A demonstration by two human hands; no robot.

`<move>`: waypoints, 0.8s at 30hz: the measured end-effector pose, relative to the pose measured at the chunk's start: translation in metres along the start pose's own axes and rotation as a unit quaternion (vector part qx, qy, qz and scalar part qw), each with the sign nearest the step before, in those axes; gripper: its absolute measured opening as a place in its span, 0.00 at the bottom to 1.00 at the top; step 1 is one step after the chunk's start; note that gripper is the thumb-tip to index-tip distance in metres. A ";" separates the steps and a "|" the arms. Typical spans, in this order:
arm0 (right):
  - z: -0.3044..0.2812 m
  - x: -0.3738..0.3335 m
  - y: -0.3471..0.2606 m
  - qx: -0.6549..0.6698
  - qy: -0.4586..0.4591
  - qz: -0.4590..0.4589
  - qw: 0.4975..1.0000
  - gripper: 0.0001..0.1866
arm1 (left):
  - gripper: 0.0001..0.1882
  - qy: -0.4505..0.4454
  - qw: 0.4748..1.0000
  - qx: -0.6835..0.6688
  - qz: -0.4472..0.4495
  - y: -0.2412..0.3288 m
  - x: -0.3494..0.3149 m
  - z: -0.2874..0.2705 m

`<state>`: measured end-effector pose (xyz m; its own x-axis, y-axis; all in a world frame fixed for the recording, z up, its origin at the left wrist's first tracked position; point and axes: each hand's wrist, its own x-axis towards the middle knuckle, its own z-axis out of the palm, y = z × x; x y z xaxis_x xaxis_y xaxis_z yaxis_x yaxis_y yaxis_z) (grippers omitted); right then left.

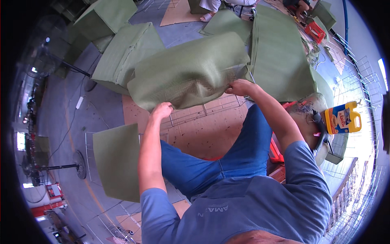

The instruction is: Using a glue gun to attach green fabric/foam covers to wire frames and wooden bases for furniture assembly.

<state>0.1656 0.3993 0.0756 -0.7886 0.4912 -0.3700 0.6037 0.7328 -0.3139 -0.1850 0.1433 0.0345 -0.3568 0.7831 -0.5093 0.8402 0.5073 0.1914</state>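
Note:
A large olive-green woven sheet (187, 67) hangs over a thin metal wire frame (205, 110) in front of me, its near part buckled and wrinkled. My left hand (162, 110) pinches the sheet's near left edge, fingers closed. At the near right edge, my right hand (240, 87) has its fingers closed on the same sheet. Below the near edge, the frame's wires show above brown cardboard (195, 136); the sheet covers the rest of the frame.
Green boxes (126, 55) stand at the far left, and stacked green sheets (280, 57) lie to the right. A yellow-and-blue jug (343, 118) rests on a stand at the right. Pedestal fans (80, 164) occupy the left. Other people (211, 6) sit at the back.

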 end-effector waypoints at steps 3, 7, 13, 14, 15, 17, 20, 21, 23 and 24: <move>0.009 0.008 0.014 -0.001 0.078 0.024 0.997 0.22 | 0.17 0.295 0.951 0.042 0.079 -0.008 0.021 0.030; -0.002 0.019 -0.002 -0.105 0.330 -0.066 0.936 0.11 | 0.16 0.337 0.934 0.081 0.092 0.027 0.006 -0.031; -0.046 0.051 0.015 -0.155 0.481 -0.056 0.861 0.12 | 0.17 0.440 0.892 0.028 0.102 0.007 0.040 -0.086; -0.043 0.056 0.018 -0.128 0.301 0.006 0.945 0.17 | 0.22 0.291 0.956 -0.009 0.040 0.010 0.051 -0.078; -0.041 0.061 0.022 -0.093 0.105 0.068 0.988 0.22 | 0.27 0.130 0.990 -0.046 -0.024 0.011 0.065 -0.068; -0.043 0.067 0.005 0.014 -0.010 0.105 0.994 0.41 | 0.40 0.016 0.988 -0.145 -0.049 0.004 0.072 -0.062; -0.041 0.065 -0.005 -0.005 -0.072 0.125 0.990 0.45 | 0.48 -0.126 0.978 -0.131 -0.100 0.038 0.052 -0.088; -0.037 0.064 -0.006 0.017 -0.036 0.127 0.991 0.45 | 0.50 -0.221 0.955 -0.143 -0.135 0.037 0.053 -0.092; -0.036 0.068 -0.006 0.040 -0.001 0.129 0.991 0.46 | 0.45 -0.194 0.967 -0.122 -0.108 0.031 0.047 -0.080; -0.045 0.073 -0.010 0.024 -0.006 0.152 0.988 0.47 | 0.41 -0.078 0.993 -0.074 -0.044 0.023 0.045 -0.070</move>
<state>0.0964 0.4487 0.0908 -0.5685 0.6792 -0.4642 0.8177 0.5286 -0.2280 -0.2103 0.2160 0.0750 -0.3482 0.6746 -0.6509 0.7351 0.6273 0.2569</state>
